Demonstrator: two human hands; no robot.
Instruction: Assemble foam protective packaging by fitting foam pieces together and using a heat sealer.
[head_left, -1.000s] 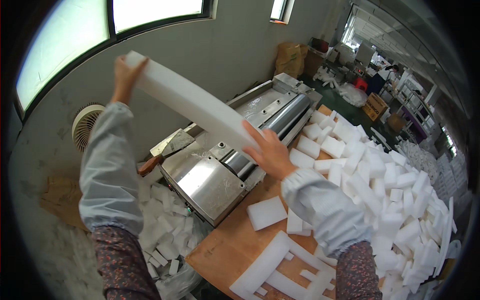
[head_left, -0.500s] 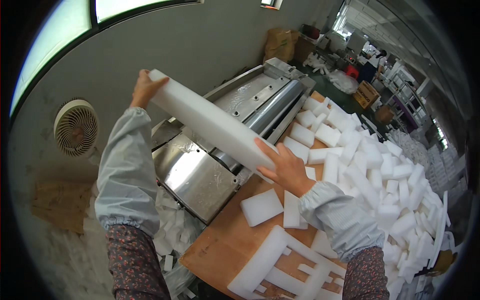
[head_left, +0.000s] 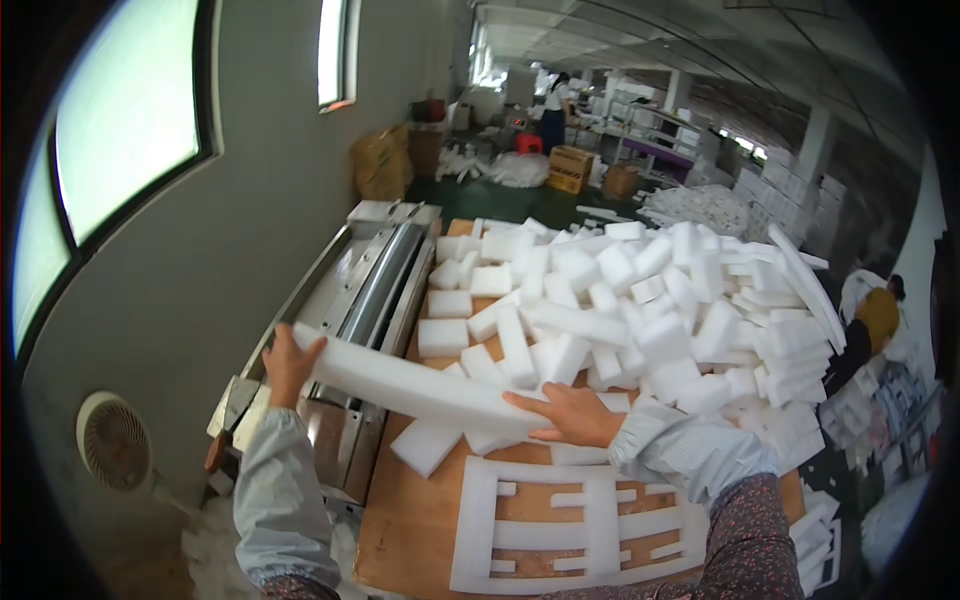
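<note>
A long white foam strip (head_left: 420,388) is held up between my two hands, slightly bowed, above the wooden tabletop. My left hand (head_left: 290,362) is closed round its left end, beside the metal roller machine (head_left: 375,285). Against its right end, my right hand (head_left: 575,414) grips with the forefinger laid along the face. Below the strip lie loose foam blocks, among them a flat block (head_left: 427,446) that it partly covers. Nearer to me, a white foam frame with rectangular cut-outs (head_left: 478,520) rests flat on the table (head_left: 400,535).
A big heap of white foam blocks (head_left: 640,300) covers the far and right side of the table. A wall fan (head_left: 113,440) is at left. One person (head_left: 553,110) stands far back near cardboard boxes (head_left: 569,168); another person (head_left: 878,318) is at the right.
My view has swung to the right. The foam strip has moved from over the machine towards the table and now lies lower and more level, still in both hands.
</note>
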